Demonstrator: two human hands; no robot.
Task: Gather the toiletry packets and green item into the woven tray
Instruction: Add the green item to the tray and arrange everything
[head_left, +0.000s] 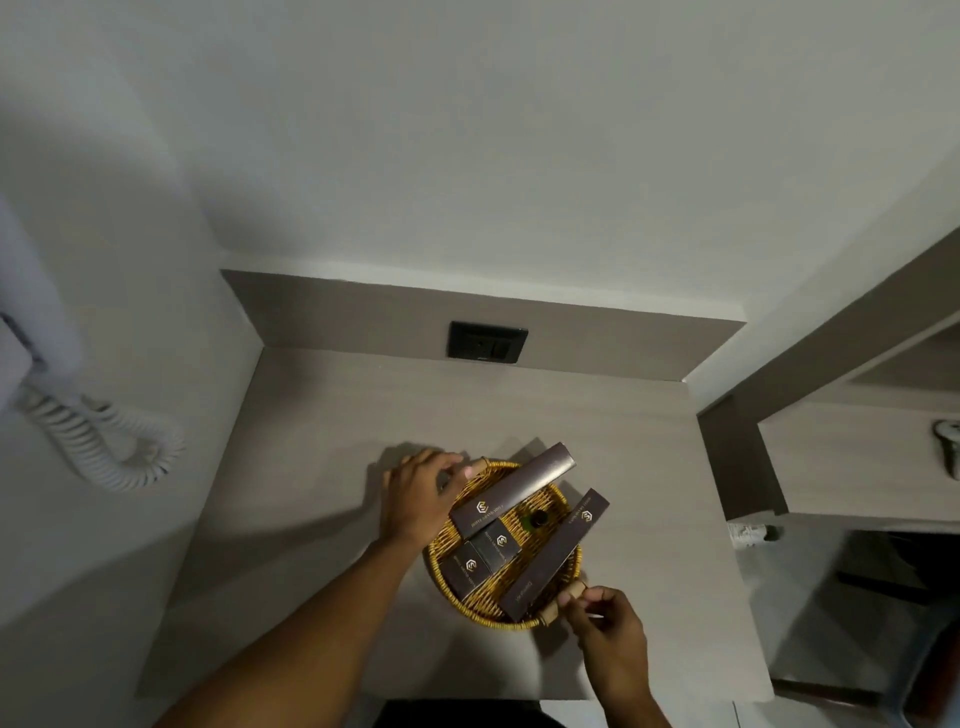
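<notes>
Room: pale walls meet a grey wood-grain counter (322, 467) set in a corner, with a black wall socket (488, 341) on the far upstand and a coiled phone cord (104, 441) hanging at the left.
Woven tray: the round yellow woven tray (467, 605) sits near the front right of the counter, with a small wooden handle at each end.
Packets: four dark toiletry packets lie in it. Two long packets, the far one (511, 491) and the right one (556, 553), overhang the rim; two short packets (483, 553) lie flat in the left half.
Green item: the small green item (537, 518) sits in the middle of the tray, between the long packets, partly hidden.
Left hand: the left hand (415, 499) rests over the far-left rim, fingers curled around the far handle.
Right hand: the right hand (608, 618) pinches the near-right handle between thumb and fingertips.
Stage: everything looks gathered; I judge a lift or turn of the tray is in hand.
Risk: the long packets balance on the rim, so a tilt could slide them off.
Risk: the light right-hand pinch could slip and tip the tray.
Risk: the green item could roll.
</notes>
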